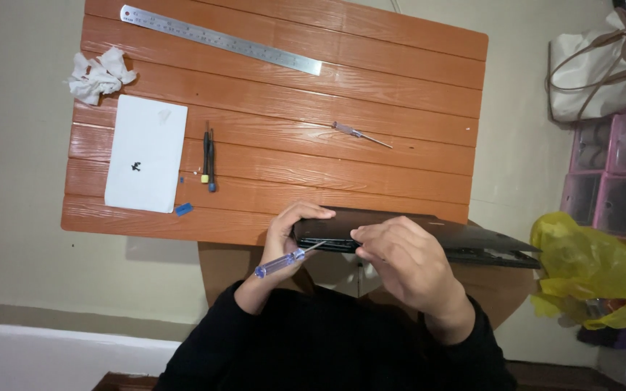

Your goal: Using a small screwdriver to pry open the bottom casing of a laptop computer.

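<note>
Both hands are busy at the near edge of the orange slatted table (400, 94). Her or his left hand (293, 230) is curled over the end of a dark, flat laptop (429, 235) held up on its edge, fingers wrapped around the corner, while a blue-handled screwdriver (284, 262) is pinched in the same grip, its metal tip pointing at the seam of the laptop. Opposite it, the right hand (407, 264) is closed over the middle of the laptop's edge, fingertips pressed on the seam just beside the screwdriver tip. The two hands sit near each other but do not touch. From there the laptop runs off to the right, past the table's edge, resting in front of the person's black-sleeved body.

Farther back on the table lies a long steel ruler (220, 39) at a slant, with a crumpled white tissue (98, 74) near the left corner. A white sheet (146, 153) lies flat with a few tiny dark screws (135, 166) on it. Just beside the sheet are two thin dark tools (209, 156), and a small blue bit (183, 210) rests near the table's front edge. Another small screwdriver (360, 134) lies alone mid-table. Off to the right are a yellow plastic bag (588, 268), pink drawers (617, 174) and a white bag (595, 69).
</note>
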